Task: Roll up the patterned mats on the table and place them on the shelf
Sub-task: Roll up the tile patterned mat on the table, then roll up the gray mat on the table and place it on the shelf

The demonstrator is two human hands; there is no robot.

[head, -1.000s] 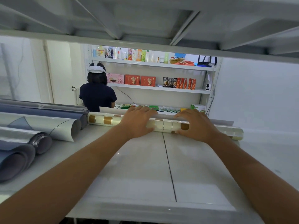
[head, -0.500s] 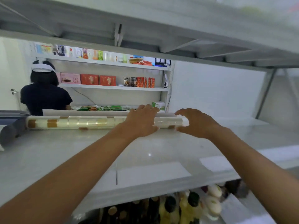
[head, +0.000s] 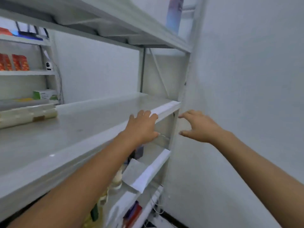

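The rolled mat [head: 28, 115] lies at the far left of the shelf [head: 92, 119], well apart from both hands. The left hand [head: 142, 127] is over the shelf's front edge, fingers loosely spread, holding nothing. The right hand [head: 199, 127] hangs past the shelf's right end, fingers likewise spread and empty

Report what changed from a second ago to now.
Both hands let go of the rolled mat. The left hand is now at the front edge of the shelf, and the right hand is in the air past its end, both empty. The view swung right. The rolled mat stayed lying on the shelf.
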